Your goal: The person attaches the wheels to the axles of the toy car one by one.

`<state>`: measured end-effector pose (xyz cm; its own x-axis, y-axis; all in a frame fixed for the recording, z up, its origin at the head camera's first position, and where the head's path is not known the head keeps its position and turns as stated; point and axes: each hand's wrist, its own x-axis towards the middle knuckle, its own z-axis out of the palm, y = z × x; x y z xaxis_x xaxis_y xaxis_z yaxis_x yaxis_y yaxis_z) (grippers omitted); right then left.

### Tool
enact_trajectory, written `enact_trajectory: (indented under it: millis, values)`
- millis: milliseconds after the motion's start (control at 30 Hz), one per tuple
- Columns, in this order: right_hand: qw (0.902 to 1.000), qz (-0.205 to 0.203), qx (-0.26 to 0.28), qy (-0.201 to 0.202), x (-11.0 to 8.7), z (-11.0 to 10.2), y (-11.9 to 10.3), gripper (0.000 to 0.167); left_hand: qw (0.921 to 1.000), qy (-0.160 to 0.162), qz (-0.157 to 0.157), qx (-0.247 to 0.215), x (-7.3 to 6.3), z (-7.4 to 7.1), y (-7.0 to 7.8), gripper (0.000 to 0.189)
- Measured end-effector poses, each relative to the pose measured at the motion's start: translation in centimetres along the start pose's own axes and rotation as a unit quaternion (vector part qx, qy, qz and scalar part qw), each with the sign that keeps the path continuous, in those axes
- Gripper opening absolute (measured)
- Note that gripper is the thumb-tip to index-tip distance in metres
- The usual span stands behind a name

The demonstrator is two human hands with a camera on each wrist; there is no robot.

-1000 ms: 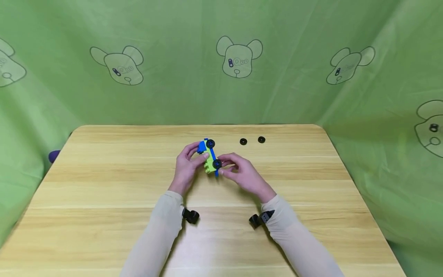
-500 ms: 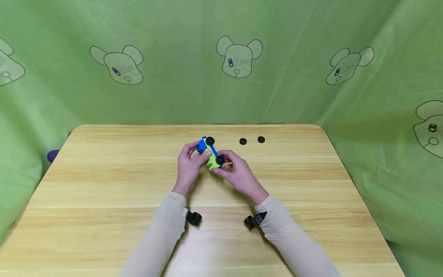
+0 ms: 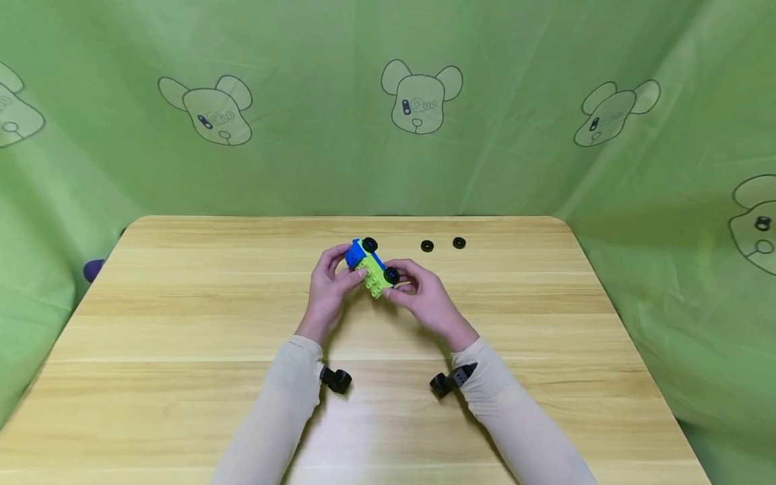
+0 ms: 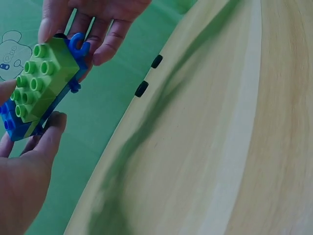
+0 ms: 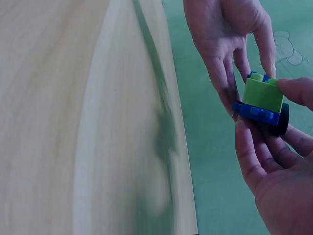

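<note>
The left hand (image 3: pixel 325 296) and right hand (image 3: pixel 429 298) grasp a toy-brick truck (image 3: pixel 374 271) between their fingers (image 4: pixel 53 133); uneven squeezing could loosen a black wheel (image 3: pixel 391 275).

Two hands (image 3: pixel 325 288) (image 3: pixel 427 295), one car (image 3: pixel 374 272) with two wheels (image 3: pixel 370 244) (image 3: pixel 391 275) showing, two tyres (image 3: pixel 427 246) (image 3: pixel 459 242) toward its two o'clock, two cameras (image 3: pixel 339 381) (image 3: pixel 440 386), one table (image 3: pixel 200 310), five mouse drawings (image 3: pixel 418 101).

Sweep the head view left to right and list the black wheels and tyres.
Farther wheel of the toy brick car → its nearer wheel → left loose tyre → right loose tyre.
</note>
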<state>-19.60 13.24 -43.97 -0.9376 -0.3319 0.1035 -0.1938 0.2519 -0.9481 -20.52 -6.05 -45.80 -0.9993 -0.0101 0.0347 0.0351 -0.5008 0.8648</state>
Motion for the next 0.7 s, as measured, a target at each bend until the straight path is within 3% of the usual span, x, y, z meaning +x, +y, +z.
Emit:
enact_trajectory:
  millis: [200,433,600,700]
  values:
    - [0.9991,-0.004,0.037,-0.019,-0.03,-0.50,-0.29,0.047,0.9997,-0.014,0.005,-0.020,-0.04,0.05,-0.09,0.058]
    - [0.9961,-0.003,0.088,0.000,0.14,-0.61,0.29,0.046,0.9990,-0.003,0.018,-0.041,-0.17,-0.02,-0.16,0.058]
    - [0.9937,0.002,0.112,0.004,0.17,-0.66,0.30,0.047,0.9990,0.021,0.022,-0.032,-0.08,-0.12,-0.30,0.055]
    - [0.9946,0.001,0.104,0.010,0.23,-0.72,0.36,0.049,0.9994,0.028,0.020,-0.002,-0.06,-0.18,-0.35,0.054]
